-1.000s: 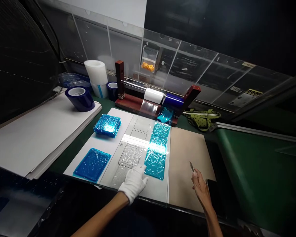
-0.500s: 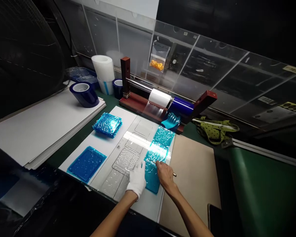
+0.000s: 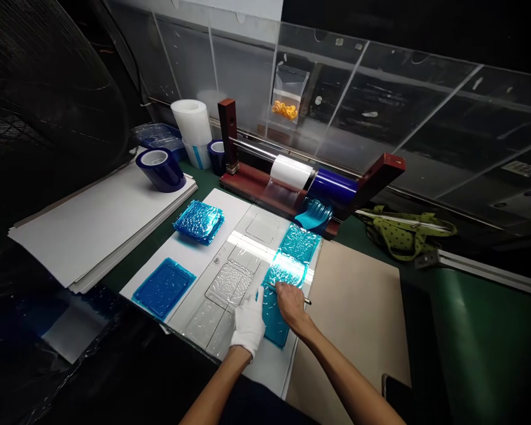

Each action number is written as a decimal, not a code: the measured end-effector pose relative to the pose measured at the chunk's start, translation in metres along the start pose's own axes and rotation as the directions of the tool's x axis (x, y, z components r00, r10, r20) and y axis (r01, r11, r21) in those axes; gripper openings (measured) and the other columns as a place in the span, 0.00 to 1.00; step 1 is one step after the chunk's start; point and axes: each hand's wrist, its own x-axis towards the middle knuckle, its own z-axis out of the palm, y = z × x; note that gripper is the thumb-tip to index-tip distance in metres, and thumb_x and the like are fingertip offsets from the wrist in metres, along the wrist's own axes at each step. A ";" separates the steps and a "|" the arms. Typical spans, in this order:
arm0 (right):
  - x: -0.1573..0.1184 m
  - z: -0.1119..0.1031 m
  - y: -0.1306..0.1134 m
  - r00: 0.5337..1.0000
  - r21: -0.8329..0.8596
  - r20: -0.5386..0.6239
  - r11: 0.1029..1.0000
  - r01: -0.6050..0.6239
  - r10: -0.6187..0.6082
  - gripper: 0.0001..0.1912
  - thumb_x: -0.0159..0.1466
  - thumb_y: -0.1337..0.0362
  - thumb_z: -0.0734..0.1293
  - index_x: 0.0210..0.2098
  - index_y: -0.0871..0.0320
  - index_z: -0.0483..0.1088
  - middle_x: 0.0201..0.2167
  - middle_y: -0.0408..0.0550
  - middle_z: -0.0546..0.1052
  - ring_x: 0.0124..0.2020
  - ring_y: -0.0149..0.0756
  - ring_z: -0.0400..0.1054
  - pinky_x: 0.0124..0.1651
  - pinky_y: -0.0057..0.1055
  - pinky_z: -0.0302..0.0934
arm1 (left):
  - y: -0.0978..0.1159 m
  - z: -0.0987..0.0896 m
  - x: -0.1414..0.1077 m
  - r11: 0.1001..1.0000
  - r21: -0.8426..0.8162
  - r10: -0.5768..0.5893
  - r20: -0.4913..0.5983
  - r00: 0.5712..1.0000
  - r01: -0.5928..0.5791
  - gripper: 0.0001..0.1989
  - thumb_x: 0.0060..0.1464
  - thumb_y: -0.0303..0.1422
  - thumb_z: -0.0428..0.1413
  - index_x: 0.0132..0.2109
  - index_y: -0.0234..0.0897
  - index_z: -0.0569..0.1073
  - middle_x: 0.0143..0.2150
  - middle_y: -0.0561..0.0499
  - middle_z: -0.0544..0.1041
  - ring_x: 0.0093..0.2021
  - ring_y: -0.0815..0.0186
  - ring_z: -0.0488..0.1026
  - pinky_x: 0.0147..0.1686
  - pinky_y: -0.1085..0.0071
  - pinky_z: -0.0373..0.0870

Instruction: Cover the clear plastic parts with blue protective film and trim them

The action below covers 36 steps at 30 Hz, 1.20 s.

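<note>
1. Since a second ago, the bare right hand has come from over the brown board onto the blue film strip, beside the gloved left hand.
2. At far left, a dark meshed shape is cut off by the frame and hard to make out.
3. Two blue lots lie on white paper on the bench: a ragged stack behind, a smooth, darker piece in front.
4. Next comes clear film, rippled over black outlines; the left hand covers part of it. Its index finger reaches the strip's left edge; whether the other fingers are spread or pressed together, I cannot tell.
5. Between clear film and brown board lies the strip, glossy turquoise, wrinkled, with a white glare band across it. Both hands hide bits of it.
6. Right-hand fingers pinch a slim knife; its tip is too small to read.
7. Lower right, a dark, phone-like object is cut off by the bottom edge.
</note>
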 end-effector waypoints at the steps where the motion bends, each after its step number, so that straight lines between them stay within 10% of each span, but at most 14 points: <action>1: -0.005 0.001 0.006 1.000 0.000 0.008 1.000 -0.015 0.015 0.17 0.66 0.74 0.52 0.44 0.58 0.69 0.39 0.55 0.77 0.39 0.38 0.73 0.34 0.27 0.59 | 0.000 0.000 0.000 1.000 -0.002 0.009 0.000 1.000 -0.009 0.39 0.46 0.17 0.47 0.66 0.36 0.51 0.54 0.38 0.69 0.47 0.54 0.72 0.39 0.61 0.72; 10: -0.088 0.003 0.087 0.958 0.008 0.093 0.962 -0.272 0.271 0.13 0.66 0.69 0.55 0.38 0.61 0.72 0.34 0.60 0.77 0.37 0.44 0.73 0.35 0.31 0.56 | -0.006 -0.001 -0.005 0.998 -0.059 0.034 -0.043 0.998 -0.036 0.41 0.42 0.21 0.49 0.66 0.31 0.51 0.59 0.34 0.65 0.51 0.51 0.68 0.44 0.58 0.68; 18: -0.102 0.045 0.067 0.926 0.246 0.192 0.897 -0.367 0.326 0.19 0.67 0.61 0.53 0.39 0.60 0.73 0.38 0.61 0.77 0.40 0.48 0.72 0.34 0.33 0.54 | 0.001 0.024 -0.024 0.973 -0.073 0.221 0.015 0.975 -0.220 0.63 0.26 0.52 0.59 0.67 0.29 0.43 0.69 0.36 0.45 0.68 0.44 0.41 0.64 0.50 0.40; 29: -0.121 0.053 0.060 0.973 0.720 0.142 0.656 -0.228 0.183 0.23 0.64 0.52 0.52 0.28 0.59 0.71 0.24 0.44 0.74 0.28 0.32 0.67 0.31 0.25 0.55 | 0.003 0.021 -0.027 0.971 0.032 0.240 -0.116 0.964 -0.237 0.47 0.41 0.30 0.55 0.67 0.27 0.43 0.69 0.35 0.45 0.68 0.48 0.43 0.65 0.49 0.40; 31: -0.127 0.051 0.052 0.966 0.784 0.128 0.574 -0.238 0.225 0.26 0.62 0.46 0.53 0.28 0.60 0.70 0.22 0.43 0.71 0.25 0.31 0.64 0.29 0.26 0.54 | 0.004 0.017 -0.037 0.963 0.038 0.270 -0.134 0.954 -0.267 0.43 0.45 0.25 0.52 0.67 0.27 0.44 0.69 0.34 0.46 0.68 0.49 0.40 0.65 0.47 0.37; 36: -0.131 0.057 0.015 0.906 0.971 0.210 0.032 -0.238 0.367 0.27 0.43 0.42 0.69 0.26 0.61 0.69 0.16 0.37 0.63 0.19 0.29 0.58 0.23 0.27 0.53 | -0.003 0.012 -0.077 0.922 0.011 0.385 -0.115 0.916 -0.387 0.45 0.45 0.31 0.56 0.67 0.31 0.45 0.69 0.37 0.46 0.69 0.49 0.34 0.65 0.45 0.33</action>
